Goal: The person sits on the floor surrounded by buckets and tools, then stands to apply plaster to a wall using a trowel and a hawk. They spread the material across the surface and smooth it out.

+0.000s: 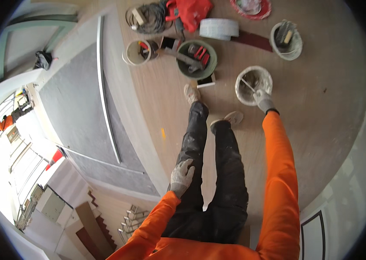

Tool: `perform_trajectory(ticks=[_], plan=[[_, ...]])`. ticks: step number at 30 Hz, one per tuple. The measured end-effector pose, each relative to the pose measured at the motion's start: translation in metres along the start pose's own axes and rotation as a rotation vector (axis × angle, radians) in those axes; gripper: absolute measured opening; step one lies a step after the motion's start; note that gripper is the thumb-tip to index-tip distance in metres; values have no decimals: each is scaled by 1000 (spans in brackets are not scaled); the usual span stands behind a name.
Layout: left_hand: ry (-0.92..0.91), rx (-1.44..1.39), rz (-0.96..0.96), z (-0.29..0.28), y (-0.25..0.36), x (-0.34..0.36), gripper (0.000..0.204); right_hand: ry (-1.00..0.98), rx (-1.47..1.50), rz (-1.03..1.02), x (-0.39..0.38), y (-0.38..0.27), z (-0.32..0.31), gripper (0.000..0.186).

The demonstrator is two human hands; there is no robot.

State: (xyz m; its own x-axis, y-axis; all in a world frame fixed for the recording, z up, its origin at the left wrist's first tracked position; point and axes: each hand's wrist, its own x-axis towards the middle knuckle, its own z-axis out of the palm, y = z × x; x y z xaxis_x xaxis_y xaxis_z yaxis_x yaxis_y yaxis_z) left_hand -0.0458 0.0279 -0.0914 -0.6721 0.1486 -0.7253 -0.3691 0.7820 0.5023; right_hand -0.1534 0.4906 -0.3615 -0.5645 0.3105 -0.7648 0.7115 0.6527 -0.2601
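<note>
My right hand (264, 99), in a light knit work glove, reaches to the rim of a round plaster-smeared bucket (268, 85) on the floor. Its fingers are wrapped round a thin pale stick (248, 84) that slants across the bucket's mouth. Greyish-brown residue coats the inside; whether the stick touches it, I cannot tell. My left hand (182, 177), gloved alike, lies on my left leg near the knee, fingers loosely stretched out and nothing in them.
Beyond my shoes stands a green tub (197, 58) of hand tools, beside a white bucket (139, 53). A tape roll (219, 28), a second smeared bucket (294, 45), a red bag (190, 13) and coiled cable (150, 19) lie farther off. A long metal straightedge (103, 91) is at left.
</note>
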Motion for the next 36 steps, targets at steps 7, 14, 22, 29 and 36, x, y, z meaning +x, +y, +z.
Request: perform_trajectory(ticks=[7, 14, 22, 29, 36], plan=[[112, -117, -233, -74, -24, 10, 29, 37, -570, 112, 10, -130, 96, 49], [124, -151, -303, -113, -14, 52, 27, 131, -764, -84, 44, -271, 92, 49], [188, -187, -317, -150, -22, 75, 25, 69, -323, -211, 139, -350, 188, 48], [247, -131, -315, -164, -37, 90, 27, 405, -146, -179, 200, -346, 262, 51], [274, -112, -363, -165, -40, 98, 26, 339, -499, -336, 203, -363, 275, 37]])
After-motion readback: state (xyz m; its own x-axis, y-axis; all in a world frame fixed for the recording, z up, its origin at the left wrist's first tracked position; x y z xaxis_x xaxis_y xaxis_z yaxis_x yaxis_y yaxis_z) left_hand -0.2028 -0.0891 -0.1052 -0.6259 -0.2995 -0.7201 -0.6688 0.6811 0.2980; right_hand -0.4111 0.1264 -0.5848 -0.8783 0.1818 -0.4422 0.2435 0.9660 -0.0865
